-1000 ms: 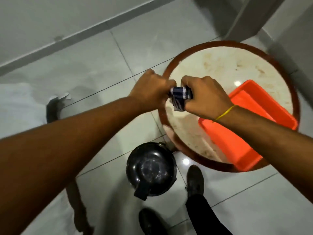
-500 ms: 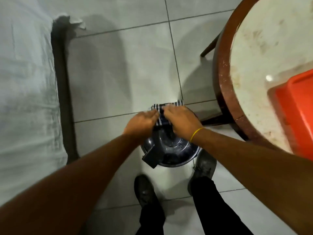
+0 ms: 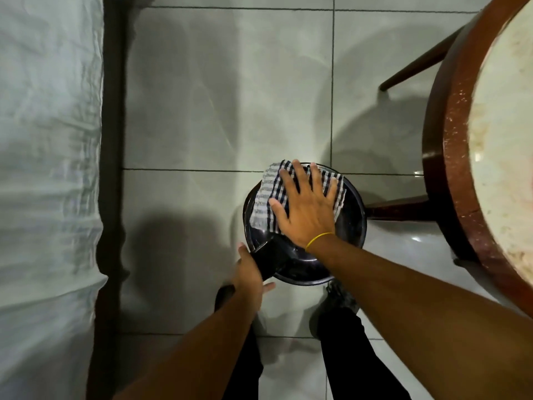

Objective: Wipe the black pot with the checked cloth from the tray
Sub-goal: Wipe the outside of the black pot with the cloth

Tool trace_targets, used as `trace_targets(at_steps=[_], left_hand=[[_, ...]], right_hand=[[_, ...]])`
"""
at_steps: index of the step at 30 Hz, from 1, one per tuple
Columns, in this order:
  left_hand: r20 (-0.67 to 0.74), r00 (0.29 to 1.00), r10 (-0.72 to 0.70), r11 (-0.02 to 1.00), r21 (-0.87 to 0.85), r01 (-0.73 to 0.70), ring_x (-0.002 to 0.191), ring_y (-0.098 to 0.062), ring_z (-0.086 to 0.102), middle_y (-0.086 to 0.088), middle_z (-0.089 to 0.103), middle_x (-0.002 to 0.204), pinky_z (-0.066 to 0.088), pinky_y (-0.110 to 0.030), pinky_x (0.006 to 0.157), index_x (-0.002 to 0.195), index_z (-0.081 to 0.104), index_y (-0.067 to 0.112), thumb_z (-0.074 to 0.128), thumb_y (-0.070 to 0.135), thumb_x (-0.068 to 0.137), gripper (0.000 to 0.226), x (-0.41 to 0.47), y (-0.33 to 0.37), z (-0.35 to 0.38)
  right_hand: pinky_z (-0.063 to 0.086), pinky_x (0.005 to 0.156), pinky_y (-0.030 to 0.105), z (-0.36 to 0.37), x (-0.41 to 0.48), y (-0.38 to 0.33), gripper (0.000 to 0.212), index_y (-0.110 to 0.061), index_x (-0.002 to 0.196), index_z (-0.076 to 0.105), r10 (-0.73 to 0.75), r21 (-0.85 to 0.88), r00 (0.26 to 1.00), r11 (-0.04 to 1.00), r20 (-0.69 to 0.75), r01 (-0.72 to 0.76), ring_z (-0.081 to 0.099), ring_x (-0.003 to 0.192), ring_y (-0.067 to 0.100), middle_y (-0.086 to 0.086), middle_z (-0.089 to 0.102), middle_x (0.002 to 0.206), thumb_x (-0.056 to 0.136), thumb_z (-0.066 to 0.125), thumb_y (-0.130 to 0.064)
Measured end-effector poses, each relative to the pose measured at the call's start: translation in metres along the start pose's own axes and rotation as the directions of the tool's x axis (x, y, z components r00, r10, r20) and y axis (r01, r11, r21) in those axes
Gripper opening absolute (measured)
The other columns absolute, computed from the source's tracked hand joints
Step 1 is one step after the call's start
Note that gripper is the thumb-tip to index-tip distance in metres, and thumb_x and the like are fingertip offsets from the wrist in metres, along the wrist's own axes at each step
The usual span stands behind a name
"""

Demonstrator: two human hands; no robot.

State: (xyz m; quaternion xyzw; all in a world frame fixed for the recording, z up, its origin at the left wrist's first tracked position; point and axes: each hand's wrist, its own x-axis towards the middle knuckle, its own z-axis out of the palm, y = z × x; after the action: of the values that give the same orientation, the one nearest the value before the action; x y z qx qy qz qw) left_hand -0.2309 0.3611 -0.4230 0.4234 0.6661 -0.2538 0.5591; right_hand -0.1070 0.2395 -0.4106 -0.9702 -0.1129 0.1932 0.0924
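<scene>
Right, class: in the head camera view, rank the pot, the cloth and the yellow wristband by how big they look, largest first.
1. pot, widest overall.
2. cloth, spread under the right hand, partly hidden but clearly smaller.
3. yellow wristband, a thin loop, by far the smallest.

The pot [image 3: 350, 223] low in the middle of the frame is glossy black, its handle [image 3: 269, 259] black too. The cloth [image 3: 266, 197] spread over it is white checked with dark navy and grey stripes. A thin yellow band [image 3: 318, 239] rings the wrist just below. The floor tiles [image 3: 225, 90] are pale grey-green with dark grout lines. At the right edge, the round table [image 3: 458, 145] has a reddish-brown rim and a cream, stained top. Far left hangs a pale whitish sheet [image 3: 43, 140]. Trousers [image 3: 349, 356] and shoes at the bottom are black
</scene>
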Motion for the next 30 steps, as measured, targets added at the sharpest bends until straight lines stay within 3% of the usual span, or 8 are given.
trace_targets(at_steps=[2,5,9,16,19,25,27,30], left_hand=[[-0.097,0.993,0.066,0.998,-0.009,-0.067,0.102,-0.044,0.072,-0.020,0.069,0.129,0.065,-0.054,0.072,0.135,0.061,0.013,0.030,0.061,0.103,0.066,0.005,-0.003,0.015],[-0.333,0.894,0.299,0.953,0.148,-0.263,0.115,-0.051,0.065,-0.036,0.065,0.131,0.053,-0.051,0.099,0.129,0.064,-0.006,0.030,0.039,0.110,0.060,0.016,-0.007,0.023],[-0.323,0.832,0.452,0.890,0.231,-0.394,0.111,-0.049,0.065,-0.036,0.068,0.123,0.047,-0.045,0.087,0.115,0.068,-0.009,0.032,0.024,0.113,0.049,0.031,-0.010,0.013],[-0.424,0.814,0.396,0.916,0.116,-0.385,0.083,-0.042,0.067,-0.028,0.075,0.095,0.057,-0.052,0.081,0.086,0.072,0.002,0.044,0.029,0.103,0.043,0.034,-0.010,0.013],[-0.485,0.813,0.322,0.936,0.031,-0.352,0.072,-0.039,0.062,-0.018,0.069,0.073,0.053,-0.052,0.073,0.061,0.061,0.015,0.047,0.042,0.091,0.043,0.034,-0.008,0.019],[-0.526,0.828,0.195,0.957,-0.084,-0.279,0.058,-0.025,0.049,-0.004,0.050,0.059,0.041,-0.038,0.061,0.060,0.052,0.011,0.047,0.038,0.077,0.032,0.036,-0.007,0.023],[-0.527,0.833,0.168,0.959,-0.109,-0.262,0.056,-0.022,0.048,-0.002,0.049,0.060,0.039,-0.033,0.058,0.061,0.051,0.013,0.048,0.036,0.079,0.030,0.038,-0.007,0.023],[-0.532,0.838,0.117,0.968,-0.127,-0.216,0.060,-0.019,0.054,-0.001,0.055,0.065,0.039,-0.030,0.059,0.065,0.052,0.017,0.048,0.030,0.083,0.023,0.040,-0.005,0.024]], right_hand=[[0.014,0.127,0.078,0.010,0.001,-0.013,0.074,-0.029,0.166,0.037,-0.013,-0.038,0.998,0.999,-0.058,0.011,0.025,0.165,0.043,0.005,0.029,0.179,0.103,0.035,-0.067],[0.012,0.127,0.078,0.026,-0.003,-0.022,0.072,-0.030,0.162,0.045,-0.220,-0.083,0.973,0.973,-0.074,0.214,0.028,0.164,0.042,0.004,0.038,0.175,0.100,0.041,-0.066],[0.007,0.128,0.076,0.036,-0.021,-0.013,0.065,-0.033,0.158,0.051,-0.570,-0.128,0.822,0.816,-0.005,0.564,0.030,0.164,0.041,0.003,0.043,0.172,0.099,0.046,-0.061],[0.011,0.127,0.076,0.036,-0.012,0.002,0.062,-0.031,0.157,0.051,-0.750,-0.152,0.659,0.645,0.063,0.749,0.035,0.160,0.040,0.005,0.045,0.170,0.103,0.042,-0.060],[0.013,0.129,0.073,0.034,-0.006,0.007,0.065,-0.033,0.160,0.049,-0.727,-0.162,0.686,0.674,0.024,0.721,0.035,0.161,0.038,0.002,0.045,0.171,0.104,0.041,-0.064],[0.015,0.129,0.071,0.027,-0.004,0.009,0.073,-0.039,0.164,0.039,0.032,-0.033,0.976,0.999,-0.213,-0.040,0.034,0.163,0.036,-0.004,0.038,0.175,0.101,0.036,-0.073],[0.021,0.126,0.071,0.027,-0.009,0.010,0.073,-0.038,0.164,0.039,0.405,0.091,0.882,0.914,-0.240,-0.395,0.036,0.161,0.037,-0.001,0.039,0.175,0.101,0.032,-0.074],[0.032,0.118,0.072,0.028,-0.020,0.009,0.071,-0.033,0.160,0.041,0.807,0.357,0.553,0.588,-0.206,-0.726,0.043,0.155,0.040,0.003,0.045,0.170,0.102,0.032,-0.072]])
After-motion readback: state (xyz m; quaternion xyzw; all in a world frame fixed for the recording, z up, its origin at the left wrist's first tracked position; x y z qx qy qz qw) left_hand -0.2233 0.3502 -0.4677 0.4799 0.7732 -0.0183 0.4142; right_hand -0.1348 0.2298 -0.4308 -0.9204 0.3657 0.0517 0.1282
